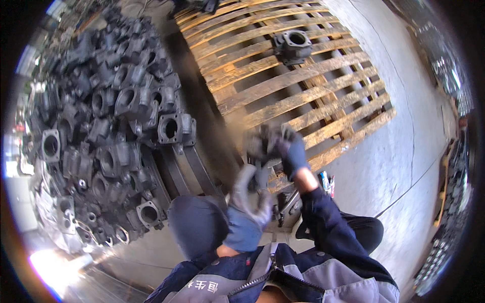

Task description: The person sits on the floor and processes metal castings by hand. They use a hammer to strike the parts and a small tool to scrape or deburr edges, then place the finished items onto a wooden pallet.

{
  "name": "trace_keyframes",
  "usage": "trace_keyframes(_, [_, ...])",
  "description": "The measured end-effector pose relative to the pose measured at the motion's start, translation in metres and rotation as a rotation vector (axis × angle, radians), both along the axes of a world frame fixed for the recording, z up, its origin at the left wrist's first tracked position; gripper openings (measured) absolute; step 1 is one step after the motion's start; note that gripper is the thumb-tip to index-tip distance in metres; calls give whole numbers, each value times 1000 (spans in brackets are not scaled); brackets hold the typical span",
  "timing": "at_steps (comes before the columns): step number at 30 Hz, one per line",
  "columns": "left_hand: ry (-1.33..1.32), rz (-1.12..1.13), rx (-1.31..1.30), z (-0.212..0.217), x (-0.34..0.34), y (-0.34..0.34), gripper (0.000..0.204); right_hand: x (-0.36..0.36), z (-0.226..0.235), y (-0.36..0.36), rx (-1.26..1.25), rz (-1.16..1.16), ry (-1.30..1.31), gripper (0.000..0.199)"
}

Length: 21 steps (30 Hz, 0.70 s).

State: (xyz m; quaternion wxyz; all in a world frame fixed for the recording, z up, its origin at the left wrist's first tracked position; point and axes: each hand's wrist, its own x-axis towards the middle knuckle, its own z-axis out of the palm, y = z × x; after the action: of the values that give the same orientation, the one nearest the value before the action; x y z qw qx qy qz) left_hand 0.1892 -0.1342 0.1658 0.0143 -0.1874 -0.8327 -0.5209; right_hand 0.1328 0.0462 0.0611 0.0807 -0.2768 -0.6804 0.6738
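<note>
A dark cast metal housing [260, 143] is held over the near left corner of the wooden pallet, its outline smeared by motion. My right hand [292, 151], in a dark blue glove, is closed on its right side. Just below and nearer to me is my left hand [247, 199], in a grey and blue glove. Its fingers and thumb stand apart, with dark metal showing beyond them; whether they touch it I cannot make out. Another flanged housing [294, 46] stands upright on the far part of the pallet [283, 96], its round bore facing up.
On my left rises a large heap of similar dark castings [106, 111], with metal rails [177, 169] under its near edge. Below my hands a dark metal tool or fixture [287, 207] stands between my knees. A small colourful packet [327, 183] lies beside the pallet on the concrete floor [389, 166].
</note>
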Motion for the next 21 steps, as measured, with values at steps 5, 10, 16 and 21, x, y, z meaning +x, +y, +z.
trace_keyframes(5, [-279, -100, 67, 21, 1, -6, 56, -164, -3, 38, -351, -32, 260, 23])
trace_keyframes(10, [-425, -210, 79, 45, -15, -18, 57, -282, -30, 116, 127, -106, 332, 19])
trace_keyframes(16, [-462, -206, 239, 37, -8, -29, 58, -201, -61, 73, 539, 185, -138, 25])
trace_keyframes(21, [-325, -116, 251, 45, -3, -35, 58, -74, -30, 7, 126, 405, -373, 32])
